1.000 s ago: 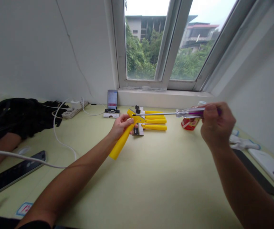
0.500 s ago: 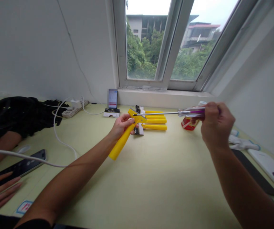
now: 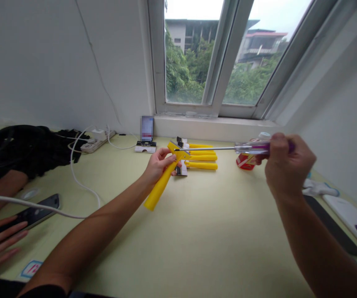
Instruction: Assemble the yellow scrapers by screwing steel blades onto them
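My left hand (image 3: 159, 166) is closed around a yellow scraper (image 3: 160, 188), its long handle slanting down to the left and its flat head pointing up. In my right hand (image 3: 288, 165) is a screwdriver (image 3: 253, 147) with a clear and purple handle, gripped in a fist. The long metal shaft runs level to the left, and its dark tip meets the scraper's head near a screw; whether it sits in the screw I cannot tell. Behind the scraper lie several more yellow-handled scrapers (image 3: 201, 166) with black and white card packaging on their heads.
A red-labelled jar (image 3: 244, 162) stands behind the screwdriver. White gloves (image 3: 319, 188), a dark mat (image 3: 334, 223) and a white device lie at right. Leftward are a phone on a stand (image 3: 147, 129), a power strip (image 3: 96, 144), white cables, black cloth and another person's hand (image 3: 1, 244) on a phone.
My right hand and the screwdriver have shifted slightly right. The scraper's handle end has swung a little right and down. The other person's hand has moved slightly on the phone.
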